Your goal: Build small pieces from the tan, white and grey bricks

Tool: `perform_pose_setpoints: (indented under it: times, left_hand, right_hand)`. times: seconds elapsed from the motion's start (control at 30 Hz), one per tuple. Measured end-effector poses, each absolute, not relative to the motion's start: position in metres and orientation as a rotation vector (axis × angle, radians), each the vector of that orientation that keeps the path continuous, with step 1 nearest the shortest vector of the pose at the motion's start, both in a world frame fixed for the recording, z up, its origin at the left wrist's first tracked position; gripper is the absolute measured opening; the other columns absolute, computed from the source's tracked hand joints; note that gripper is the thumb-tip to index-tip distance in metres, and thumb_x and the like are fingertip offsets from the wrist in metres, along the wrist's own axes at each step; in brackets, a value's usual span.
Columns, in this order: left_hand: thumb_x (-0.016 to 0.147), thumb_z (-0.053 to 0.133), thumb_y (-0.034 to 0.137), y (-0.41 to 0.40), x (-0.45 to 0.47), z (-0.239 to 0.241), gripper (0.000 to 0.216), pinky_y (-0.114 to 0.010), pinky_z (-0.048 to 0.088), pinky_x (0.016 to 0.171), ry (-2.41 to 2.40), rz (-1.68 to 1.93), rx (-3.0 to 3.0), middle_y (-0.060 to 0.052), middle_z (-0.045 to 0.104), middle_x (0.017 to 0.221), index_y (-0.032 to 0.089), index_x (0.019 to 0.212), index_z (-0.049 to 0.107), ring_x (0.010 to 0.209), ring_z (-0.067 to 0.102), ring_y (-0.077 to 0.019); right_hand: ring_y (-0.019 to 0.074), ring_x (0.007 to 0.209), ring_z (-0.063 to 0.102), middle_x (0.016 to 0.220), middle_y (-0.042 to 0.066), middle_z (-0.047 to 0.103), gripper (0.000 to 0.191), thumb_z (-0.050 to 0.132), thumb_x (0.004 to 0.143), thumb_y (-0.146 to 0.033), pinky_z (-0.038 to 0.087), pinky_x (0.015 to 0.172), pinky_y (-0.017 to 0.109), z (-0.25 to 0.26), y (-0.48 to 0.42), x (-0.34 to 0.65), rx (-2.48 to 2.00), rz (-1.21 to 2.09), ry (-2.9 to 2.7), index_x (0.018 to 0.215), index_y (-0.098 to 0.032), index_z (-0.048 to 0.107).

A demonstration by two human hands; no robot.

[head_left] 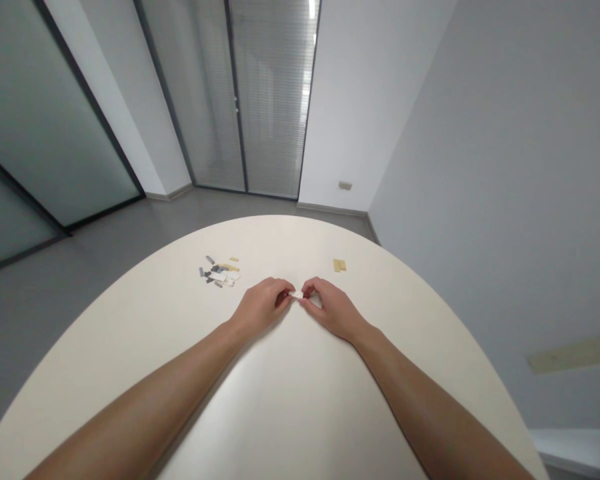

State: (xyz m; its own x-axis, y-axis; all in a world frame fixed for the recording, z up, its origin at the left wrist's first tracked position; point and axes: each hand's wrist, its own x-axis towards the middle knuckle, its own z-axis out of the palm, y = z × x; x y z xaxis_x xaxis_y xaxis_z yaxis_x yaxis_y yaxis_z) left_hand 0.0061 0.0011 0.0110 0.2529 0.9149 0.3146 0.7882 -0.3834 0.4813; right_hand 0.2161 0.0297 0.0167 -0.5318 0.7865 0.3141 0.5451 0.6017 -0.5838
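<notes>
A small white building-block piece (297,294) with a studded-looking top is pinched from both sides at the middle of the table. On its left end the thumb and fingers of my left hand (266,301) are closed. My right hand (331,305) pinches the right end between thumb and forefinger. Fingertips cover both ends of the piece, so its full outline is hidden. Left of my hands lies a loose pile of small white, grey, black and yellow block pieces (220,276). Beyond my right hand is a flat tan-yellow piece (339,265).
The round cream-white table (300,400) curves away to its far edge. Behind it stand glass partitions (275,100) with blinds and dark frames. A grey wall (505,167) rises on the right, and a wall socket (345,185) sits low on the far wall.
</notes>
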Motion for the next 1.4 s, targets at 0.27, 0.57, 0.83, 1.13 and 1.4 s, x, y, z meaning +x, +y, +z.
perform_pose_setpoints:
  times: [0.27, 0.57, 0.83, 1.13, 1.4]
  left_hand:
    - [0.094, 0.055, 0.027, 0.0012, 0.0063, 0.011, 0.018, -0.03, 0.049, 0.076, 1.585, 0.825, 2.291, -0.004, 0.071, 0.097, 0.023, 0.107, 0.068, 0.087, 0.064, -0.0185]
    - [0.093, 0.055, 0.026, 0.001, 0.0058, 0.0105, 0.019, -0.031, 0.049, 0.076, 1.583, 0.825, 2.284, -0.004, 0.071, 0.097, 0.023, 0.107, 0.068, 0.087, 0.064, -0.019]
    - [0.094, 0.056, 0.026, 0.0013, 0.005, 0.0099, 0.018, -0.03, 0.048, 0.076, 1.562, 0.831, 2.291, -0.003, 0.07, 0.097, 0.024, 0.107, 0.067, 0.087, 0.064, -0.0185]
    - [0.095, 0.055, 0.027, 0.0009, 0.0048, 0.0103, 0.017, -0.03, 0.048, 0.078, 1.522, 0.866, 2.294, -0.003, 0.07, 0.1, 0.023, 0.107, 0.066, 0.09, 0.065, -0.0187]
    - [0.096, 0.053, 0.027, 0.0027, 0.0032, 0.0086, 0.014, -0.031, 0.049, 0.082, 1.387, 0.959, 2.348, -0.002, 0.069, 0.102, 0.024, 0.104, 0.064, 0.097, 0.064, -0.0191]
  right_hand:
    - [0.0176, 0.088, 0.062, 0.095, 0.002, 0.067, 0.011, 0.063, 0.092, -0.026, 0.047, 0.082, 0.031, 0.0156, 0.0302, 0.2163, -1.044, 0.558, -2.278, 0.101, -0.023, 0.057]
    - [0.0178, 0.088, 0.062, 0.095, 0.002, 0.068, 0.012, 0.063, 0.091, -0.026, 0.047, 0.082, 0.032, 0.0153, 0.0302, 0.2164, -1.043, 0.552, -2.279, 0.101, -0.023, 0.057]
    - [0.0179, 0.089, 0.062, 0.096, 0.002, 0.067, 0.012, 0.063, 0.091, -0.024, 0.047, 0.083, 0.032, 0.0153, 0.0303, 0.2165, -1.038, 0.554, -2.278, 0.101, -0.024, 0.057]
    - [0.0175, 0.088, 0.062, 0.095, 0.002, 0.067, 0.011, 0.063, 0.091, -0.024, 0.046, 0.081, 0.031, 0.0148, 0.0307, 0.2165, -1.047, 0.565, -2.267, 0.101, -0.023, 0.057]
    - [0.0169, 0.087, 0.061, 0.092, 0.002, 0.067, 0.006, 0.061, 0.093, -0.025, 0.045, 0.08, 0.03, 0.0168, 0.0307, 0.2154, -1.043, 0.557, -2.283, 0.098, -0.022, 0.059]
